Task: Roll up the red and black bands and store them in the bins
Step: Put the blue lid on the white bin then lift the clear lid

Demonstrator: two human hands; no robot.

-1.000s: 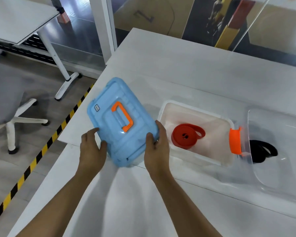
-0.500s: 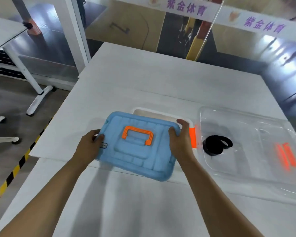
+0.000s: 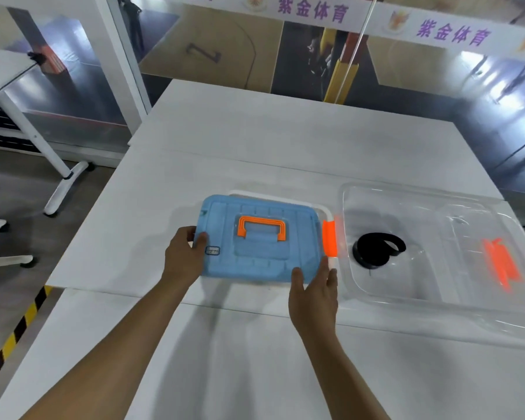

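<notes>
A blue lid [image 3: 258, 241] with an orange handle lies flat over the small white bin [image 3: 322, 209], so the red band inside is hidden. My left hand [image 3: 185, 253] grips the lid's left edge, thumb on top. My right hand [image 3: 314, 289] is at the lid's near right corner with fingers spread, touching its edge. An orange latch [image 3: 329, 242] stands on the bin's right side. The rolled black band [image 3: 376, 250] lies in the large clear bin [image 3: 431, 301] to the right.
A clear lid with orange clips [image 3: 502, 268] lies in the clear bin's right part. The white table [image 3: 255, 140] stretches away behind the bins. To the left are the table's edge, hazard tape [image 3: 19, 325] on the floor and another table's leg [image 3: 58, 189].
The blue lid went from tilted at the left of the white bin to lying flat over it, covering the red band. My right hand loosened from the lid's right edge to its near corner.
</notes>
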